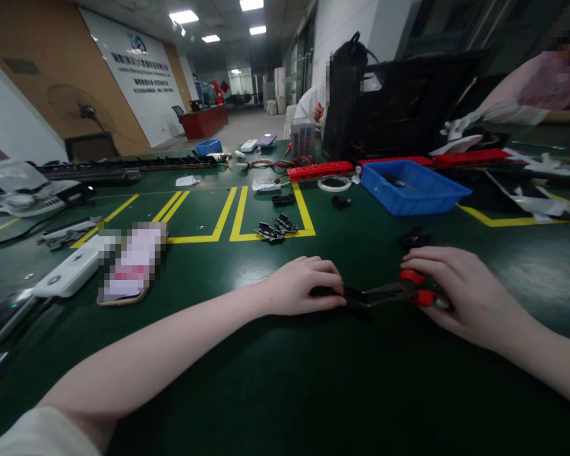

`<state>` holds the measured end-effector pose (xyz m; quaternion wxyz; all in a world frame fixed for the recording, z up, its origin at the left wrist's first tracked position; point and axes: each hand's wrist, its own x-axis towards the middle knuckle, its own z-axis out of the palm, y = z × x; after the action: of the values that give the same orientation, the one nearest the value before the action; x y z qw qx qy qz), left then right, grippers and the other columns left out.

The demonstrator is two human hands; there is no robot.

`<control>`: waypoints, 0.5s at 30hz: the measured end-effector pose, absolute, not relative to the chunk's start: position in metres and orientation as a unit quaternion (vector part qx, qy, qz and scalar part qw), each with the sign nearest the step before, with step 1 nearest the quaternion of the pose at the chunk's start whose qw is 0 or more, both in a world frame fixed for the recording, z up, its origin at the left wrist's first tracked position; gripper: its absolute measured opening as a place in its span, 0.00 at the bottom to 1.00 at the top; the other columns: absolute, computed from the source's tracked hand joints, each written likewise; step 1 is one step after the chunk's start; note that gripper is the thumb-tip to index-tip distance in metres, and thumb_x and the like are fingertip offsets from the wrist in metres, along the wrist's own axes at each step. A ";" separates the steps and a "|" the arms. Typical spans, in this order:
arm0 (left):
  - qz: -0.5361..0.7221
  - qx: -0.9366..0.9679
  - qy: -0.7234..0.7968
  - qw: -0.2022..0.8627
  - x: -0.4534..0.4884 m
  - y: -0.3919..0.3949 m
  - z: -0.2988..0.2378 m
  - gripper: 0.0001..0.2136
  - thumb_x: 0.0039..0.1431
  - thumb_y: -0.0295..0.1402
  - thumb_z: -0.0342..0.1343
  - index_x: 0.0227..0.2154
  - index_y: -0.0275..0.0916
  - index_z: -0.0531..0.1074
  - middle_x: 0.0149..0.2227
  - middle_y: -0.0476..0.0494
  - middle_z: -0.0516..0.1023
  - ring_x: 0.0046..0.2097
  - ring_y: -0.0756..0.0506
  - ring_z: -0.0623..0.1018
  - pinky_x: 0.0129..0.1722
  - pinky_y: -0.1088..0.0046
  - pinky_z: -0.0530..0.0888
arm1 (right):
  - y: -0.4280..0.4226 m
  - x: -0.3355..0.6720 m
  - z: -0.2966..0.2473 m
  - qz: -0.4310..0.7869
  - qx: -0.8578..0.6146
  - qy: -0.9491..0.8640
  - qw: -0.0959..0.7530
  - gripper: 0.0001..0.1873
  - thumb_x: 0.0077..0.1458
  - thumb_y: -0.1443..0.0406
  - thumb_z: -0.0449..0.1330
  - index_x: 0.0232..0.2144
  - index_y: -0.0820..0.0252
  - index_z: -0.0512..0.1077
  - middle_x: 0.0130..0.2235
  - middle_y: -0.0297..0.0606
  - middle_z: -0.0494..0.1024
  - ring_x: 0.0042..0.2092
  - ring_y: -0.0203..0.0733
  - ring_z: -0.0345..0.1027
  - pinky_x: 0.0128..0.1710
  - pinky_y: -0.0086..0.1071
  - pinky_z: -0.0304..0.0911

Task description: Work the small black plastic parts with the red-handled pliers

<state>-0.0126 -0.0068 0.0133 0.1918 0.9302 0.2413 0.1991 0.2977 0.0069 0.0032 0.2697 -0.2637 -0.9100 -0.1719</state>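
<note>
My left hand (308, 285) is closed around a small black part (354, 295) just above the green table. From the right, my right hand (470, 294) grips a pair of long-nosed pliers (415, 290) by its red handles. The jaws point left and meet the black part beside my left fingertips; whether they clamp it, I cannot tell. Behind my right hand lies another dark piece (414, 237). Several black parts with metal bits (278, 228) lie inside a yellow-taped square farther back.
A blue tray (408, 206) holding a dark item stands at the back right. Behind it are red power strips (319, 170) and a black computer case (399, 107). At left lie a phone (137, 263) and a white power bank (76, 269). Two people sit across the table.
</note>
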 end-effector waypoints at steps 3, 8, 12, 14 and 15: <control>0.201 0.929 0.244 0.192 -0.012 -0.008 0.014 0.06 0.66 0.34 0.55 0.38 0.38 0.75 0.46 0.42 0.76 0.47 0.44 0.76 0.47 0.67 0.69 | 0.004 0.292 0.004 -0.086 -0.296 -0.913 0.266 0.17 0.57 0.58 0.59 0.47 0.56 0.67 0.45 0.47 0.75 0.46 0.55 0.72 0.42 0.45 0.68; 0.181 0.934 0.257 0.171 -0.010 -0.012 0.017 0.06 0.67 0.33 0.55 0.38 0.38 0.74 0.46 0.42 0.75 0.46 0.44 0.75 0.45 0.67 0.70 | -0.004 0.276 0.016 0.159 -0.348 -0.882 0.277 0.18 0.64 0.52 0.48 0.46 0.56 0.68 0.35 0.38 0.77 0.31 0.45 0.72 0.27 0.35 0.67; 0.156 0.930 0.293 0.156 -0.013 -0.021 0.021 0.05 0.66 0.33 0.54 0.40 0.39 0.73 0.47 0.42 0.75 0.46 0.43 0.75 0.45 0.65 0.71 | -0.003 0.263 0.023 0.237 -0.371 -0.847 0.297 0.17 0.66 0.55 0.47 0.48 0.55 0.69 0.39 0.38 0.79 0.37 0.47 0.74 0.31 0.36 0.68; 0.150 0.924 0.316 0.156 -0.015 -0.027 0.023 0.05 0.66 0.32 0.54 0.41 0.39 0.73 0.47 0.42 0.74 0.47 0.43 0.75 0.45 0.64 0.72 | 0.001 0.256 0.022 0.286 -0.371 -0.822 0.324 0.17 0.66 0.54 0.47 0.46 0.54 0.71 0.40 0.38 0.79 0.39 0.46 0.74 0.34 0.35 0.69; 0.149 0.921 0.326 0.154 -0.017 -0.031 0.023 0.04 0.66 0.32 0.54 0.40 0.39 0.73 0.47 0.42 0.74 0.46 0.42 0.75 0.45 0.64 0.72 | 0.003 0.252 0.022 0.315 -0.366 -0.809 0.335 0.18 0.67 0.54 0.46 0.45 0.55 0.71 0.41 0.38 0.79 0.40 0.45 0.74 0.35 0.34 0.69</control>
<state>-0.0166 -0.0305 0.0231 0.1544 0.9209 0.3255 0.1489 0.2525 0.0033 0.0219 0.3350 -0.3663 -0.8091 0.3145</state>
